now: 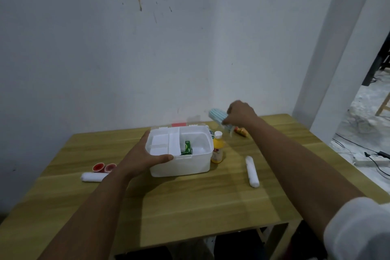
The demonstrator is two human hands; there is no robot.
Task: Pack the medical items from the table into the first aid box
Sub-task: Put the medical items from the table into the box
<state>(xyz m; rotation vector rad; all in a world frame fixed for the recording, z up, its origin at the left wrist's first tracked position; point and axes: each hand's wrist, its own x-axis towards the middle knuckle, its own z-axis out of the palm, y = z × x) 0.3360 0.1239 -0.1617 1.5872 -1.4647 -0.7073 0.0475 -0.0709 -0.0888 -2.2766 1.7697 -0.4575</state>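
The white first aid box point(181, 164) stands open in the middle of the wooden table point(190, 202). A white tray insert and a green carton point(187, 147) lie inside it. My left hand point(145, 157) grips the box's front left rim. My right hand point(240, 114) is raised behind the box, shut on a light blue pack of face masks point(217, 116). A yellow bottle point(217, 147) with a white cap stands against the box's right side. One white bandage roll point(252, 171) lies right of the box, another point(92, 176) to its left.
Two small red cups point(104, 167) sit left of the box, behind the left roll. A small orange and red tube point(242, 131) lies at the back right. The wall runs just behind the table. Cables and a power strip point(367, 161) lie on the floor to the right.
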